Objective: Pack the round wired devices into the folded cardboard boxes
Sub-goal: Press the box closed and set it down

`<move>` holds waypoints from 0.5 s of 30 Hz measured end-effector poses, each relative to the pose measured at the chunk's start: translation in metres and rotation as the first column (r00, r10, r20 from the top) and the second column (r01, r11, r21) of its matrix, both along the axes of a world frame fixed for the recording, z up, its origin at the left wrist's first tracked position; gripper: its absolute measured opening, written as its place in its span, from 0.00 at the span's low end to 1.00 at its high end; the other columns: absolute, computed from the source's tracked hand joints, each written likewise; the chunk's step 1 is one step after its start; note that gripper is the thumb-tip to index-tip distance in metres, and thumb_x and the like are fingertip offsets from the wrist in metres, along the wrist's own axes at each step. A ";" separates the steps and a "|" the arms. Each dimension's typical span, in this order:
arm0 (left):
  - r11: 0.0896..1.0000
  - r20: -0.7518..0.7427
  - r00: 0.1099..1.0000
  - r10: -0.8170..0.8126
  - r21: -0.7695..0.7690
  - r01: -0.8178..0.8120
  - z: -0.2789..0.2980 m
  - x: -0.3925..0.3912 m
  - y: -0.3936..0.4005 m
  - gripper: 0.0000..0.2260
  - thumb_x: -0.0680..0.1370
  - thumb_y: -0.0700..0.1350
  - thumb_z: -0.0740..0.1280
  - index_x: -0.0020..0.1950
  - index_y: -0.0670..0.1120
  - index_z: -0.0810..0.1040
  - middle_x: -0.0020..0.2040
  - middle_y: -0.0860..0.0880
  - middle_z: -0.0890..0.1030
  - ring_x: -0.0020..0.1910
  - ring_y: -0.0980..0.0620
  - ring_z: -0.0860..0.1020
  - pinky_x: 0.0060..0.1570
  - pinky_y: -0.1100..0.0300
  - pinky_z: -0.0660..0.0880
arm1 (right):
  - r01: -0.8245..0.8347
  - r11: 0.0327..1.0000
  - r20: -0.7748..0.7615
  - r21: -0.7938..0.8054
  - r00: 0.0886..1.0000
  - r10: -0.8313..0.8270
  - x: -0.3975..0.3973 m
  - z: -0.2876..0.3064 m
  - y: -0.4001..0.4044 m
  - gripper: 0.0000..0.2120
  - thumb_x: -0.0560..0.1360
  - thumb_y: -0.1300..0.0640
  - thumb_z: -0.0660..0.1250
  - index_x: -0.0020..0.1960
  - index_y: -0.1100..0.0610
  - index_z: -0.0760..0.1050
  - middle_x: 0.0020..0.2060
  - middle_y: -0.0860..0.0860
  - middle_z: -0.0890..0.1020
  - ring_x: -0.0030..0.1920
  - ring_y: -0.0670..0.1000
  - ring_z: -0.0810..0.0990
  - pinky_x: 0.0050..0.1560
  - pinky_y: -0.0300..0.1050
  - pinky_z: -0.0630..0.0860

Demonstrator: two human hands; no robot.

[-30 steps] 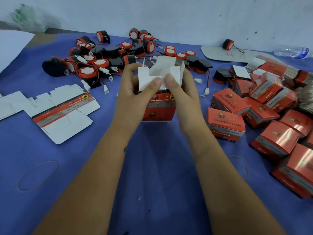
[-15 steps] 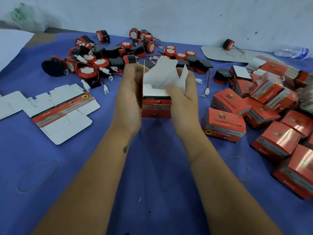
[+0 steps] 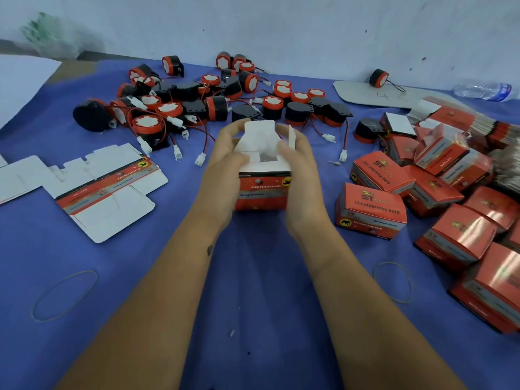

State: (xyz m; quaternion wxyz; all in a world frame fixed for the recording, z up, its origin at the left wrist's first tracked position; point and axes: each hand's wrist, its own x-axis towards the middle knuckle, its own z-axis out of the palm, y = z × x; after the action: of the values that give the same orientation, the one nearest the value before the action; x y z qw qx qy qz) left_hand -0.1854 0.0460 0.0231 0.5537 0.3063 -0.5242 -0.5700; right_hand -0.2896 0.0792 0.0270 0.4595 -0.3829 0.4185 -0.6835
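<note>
The box was gripped by both the left hand and right hand; honestly, the flaps were best tucked squarely, side ones first.

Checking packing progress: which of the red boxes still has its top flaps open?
The red box held between both hands, white flaps standing up; the closed boxes on the right are shut.

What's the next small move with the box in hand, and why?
Probably fold the raised white flap down over the box opening. Both the left hand and the right hand grip the box, its top flaps stand open, and the left thumb already presses a side flap inward.
</note>
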 end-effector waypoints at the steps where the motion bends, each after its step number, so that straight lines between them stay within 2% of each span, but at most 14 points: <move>1: 1.000 -0.003 1.000 0.020 0.016 -0.020 0.000 0.001 -0.001 0.24 0.76 0.31 0.53 0.59 0.57 0.74 0.49 0.55 0.84 0.44 0.53 0.82 0.36 0.59 0.78 | -0.054 0.998 0.128 0.016 0.990 0.051 0.000 0.001 0.000 0.12 0.81 0.52 0.58 0.60 0.51 0.78 0.55 0.52 0.83 0.49 0.49 0.84 0.44 0.43 0.81; 2: 0.999 -0.012 1.000 0.029 0.024 -0.029 -0.001 0.002 -0.003 0.23 0.76 0.31 0.53 0.58 0.56 0.74 0.49 0.54 0.84 0.44 0.52 0.82 0.35 0.58 0.78 | -0.096 0.995 0.223 0.027 0.971 0.088 -0.002 0.001 0.000 0.16 0.82 0.48 0.56 0.62 0.51 0.78 0.58 0.54 0.83 0.53 0.52 0.83 0.48 0.46 0.81; 3: 0.999 -0.021 0.999 0.028 0.022 -0.028 -0.001 0.003 -0.003 0.23 0.76 0.31 0.53 0.58 0.55 0.74 0.49 0.53 0.84 0.43 0.51 0.82 0.35 0.57 0.78 | -0.122 0.992 0.249 0.035 0.962 0.109 -0.003 0.002 0.000 0.17 0.82 0.48 0.57 0.63 0.53 0.78 0.59 0.55 0.82 0.56 0.54 0.82 0.51 0.50 0.81; 5: 1.000 -0.029 0.999 0.012 0.000 -0.012 -0.001 0.003 -0.003 0.22 0.76 0.31 0.54 0.58 0.55 0.74 0.48 0.51 0.83 0.42 0.51 0.82 0.34 0.57 0.78 | -0.135 0.989 0.207 0.054 0.971 0.121 -0.006 0.000 -0.003 0.13 0.80 0.57 0.60 0.60 0.52 0.79 0.58 0.55 0.82 0.56 0.57 0.82 0.54 0.54 0.79; 7: 1.000 -0.031 1.000 0.006 -0.016 -0.007 -0.001 0.002 -0.003 0.22 0.75 0.31 0.54 0.55 0.55 0.74 0.46 0.51 0.83 0.40 0.51 0.81 0.33 0.58 0.77 | -0.110 0.992 0.167 0.068 0.981 0.098 -0.007 -0.002 -0.005 0.17 0.78 0.67 0.60 0.53 0.49 0.81 0.51 0.51 0.84 0.48 0.53 0.83 0.48 0.50 0.81; 9: 0.999 -0.026 0.999 0.031 -0.018 -0.031 -0.003 0.002 -0.003 0.18 0.75 0.33 0.56 0.48 0.55 0.75 0.45 0.50 0.82 0.41 0.51 0.80 0.34 0.57 0.76 | -0.085 0.993 0.138 0.085 0.988 0.073 -0.008 -0.002 -0.004 0.19 0.76 0.70 0.58 0.49 0.49 0.80 0.47 0.51 0.84 0.43 0.51 0.82 0.41 0.47 0.81; 12: 0.999 -0.035 0.999 0.035 0.005 -0.035 -0.006 0.002 0.001 0.11 0.73 0.39 0.57 0.36 0.51 0.75 0.44 0.52 0.82 0.42 0.51 0.80 0.35 0.57 0.76 | -0.082 0.993 0.084 0.085 0.994 0.075 -0.005 -0.004 -0.002 0.13 0.73 0.64 0.58 0.41 0.54 0.79 0.47 0.55 0.83 0.45 0.55 0.80 0.42 0.50 0.78; 14: 0.999 -0.015 0.999 0.035 0.020 -0.035 -0.008 0.001 0.002 0.09 0.73 0.41 0.58 0.37 0.50 0.75 0.45 0.54 0.82 0.42 0.54 0.81 0.35 0.56 0.77 | -0.101 0.989 0.083 0.107 0.992 0.093 -0.004 -0.004 0.000 0.09 0.72 0.59 0.60 0.38 0.54 0.78 0.47 0.56 0.83 0.46 0.57 0.80 0.44 0.53 0.77; 15: 0.999 0.002 0.999 0.045 0.025 -0.045 -0.007 0.001 0.002 0.08 0.73 0.40 0.59 0.40 0.50 0.76 0.45 0.55 0.83 0.42 0.55 0.81 0.34 0.57 0.77 | -0.094 0.989 0.052 0.113 0.995 0.089 -0.006 -0.003 0.000 0.08 0.72 0.60 0.61 0.38 0.54 0.78 0.46 0.55 0.83 0.45 0.56 0.80 0.43 0.52 0.77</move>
State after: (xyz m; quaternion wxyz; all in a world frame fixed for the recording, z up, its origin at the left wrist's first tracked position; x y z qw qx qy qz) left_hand -0.1845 0.0478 0.0157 0.5623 0.3252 -0.5104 -0.5636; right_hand -0.2951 0.0789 0.0237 0.5214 -0.3586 0.4283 -0.6451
